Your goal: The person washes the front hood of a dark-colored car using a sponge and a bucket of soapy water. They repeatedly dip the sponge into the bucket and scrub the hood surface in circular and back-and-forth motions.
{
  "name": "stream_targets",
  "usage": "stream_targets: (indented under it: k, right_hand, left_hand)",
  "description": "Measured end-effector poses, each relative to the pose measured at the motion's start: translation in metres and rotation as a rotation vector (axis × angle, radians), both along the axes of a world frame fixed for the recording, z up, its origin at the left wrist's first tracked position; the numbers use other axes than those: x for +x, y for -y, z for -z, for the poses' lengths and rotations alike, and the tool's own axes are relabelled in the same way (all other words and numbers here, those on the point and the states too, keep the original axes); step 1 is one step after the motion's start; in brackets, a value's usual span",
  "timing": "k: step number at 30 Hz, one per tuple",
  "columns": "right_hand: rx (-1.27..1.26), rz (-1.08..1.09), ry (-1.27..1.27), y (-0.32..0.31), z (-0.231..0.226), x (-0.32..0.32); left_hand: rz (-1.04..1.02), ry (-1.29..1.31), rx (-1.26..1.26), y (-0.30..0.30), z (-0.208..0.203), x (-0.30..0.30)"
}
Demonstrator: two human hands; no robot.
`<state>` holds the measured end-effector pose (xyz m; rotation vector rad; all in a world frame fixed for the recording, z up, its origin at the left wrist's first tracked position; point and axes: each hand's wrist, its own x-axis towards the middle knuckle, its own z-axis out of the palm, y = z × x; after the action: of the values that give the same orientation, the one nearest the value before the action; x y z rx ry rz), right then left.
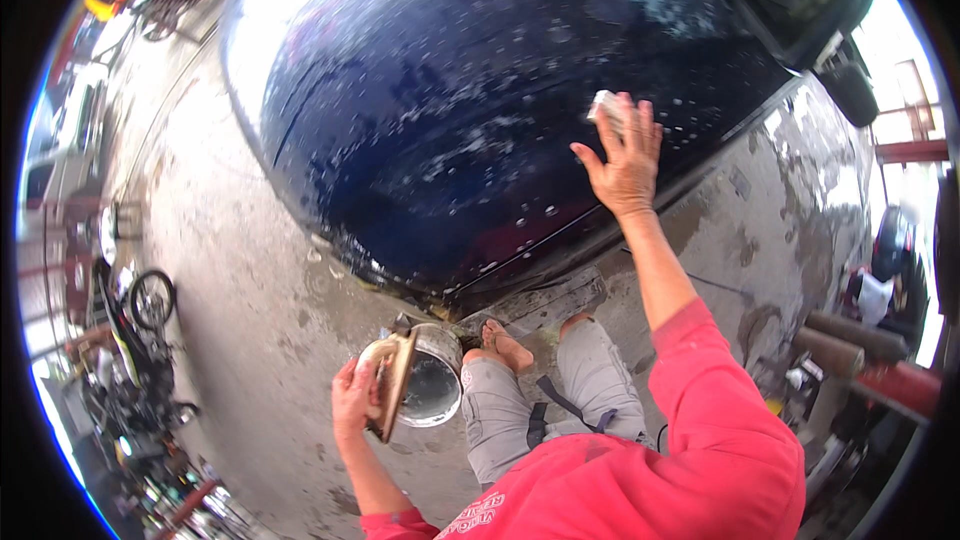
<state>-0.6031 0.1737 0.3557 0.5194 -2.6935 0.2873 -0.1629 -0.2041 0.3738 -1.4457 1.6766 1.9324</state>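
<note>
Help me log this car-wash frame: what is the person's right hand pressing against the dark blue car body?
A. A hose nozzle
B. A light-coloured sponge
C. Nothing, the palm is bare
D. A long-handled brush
B: the right hand lies flat on the wet, soapy car panel with a light-coloured sponge showing under its fingertips; no hose or brush is there.

R hand (625, 165) up, arm outstretched, fingers spread; L hand (352, 402) low (gripping).
</note>
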Motion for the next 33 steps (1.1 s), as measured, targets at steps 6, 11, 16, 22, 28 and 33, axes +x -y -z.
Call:
stream_targets:
  k: [6,11,16,22,28,33]
  right_hand:
    - [-0.199,-0.046,-0.040,-0.030,0.011,-0.041]
    - [-0.304,0.329,-0.138,-0.159,-0.013,-0.146]
    - [-0.475,0.646,-0.241,-0.246,0.004,-0.220]
    - [-0.603,0.662,-0.250,-0.243,0.015,-0.213]
    - [-0.663,0.993,0.049,-0.188,-0.002,-0.170]
    - [-0.620,0.935,-0.172,-0.183,0.019,-0.168]
  left_hand:
    - [0.838,-0.585,-0.660,-0.152,-0.046,-0.273]
    - [1.078,-0.641,-0.924,-0.221,-0.054,-0.398]
    - [1.099,-0.893,-0.986,-0.261,-0.074,-0.450]
    - [1.152,-0.955,-1.145,-0.402,-0.046,-0.647]
    - [1.293,-0.808,-0.940,-0.292,-0.059,-0.505]
    - [1.330,-0.798,-0.954,-0.277,-0.044,-0.511]
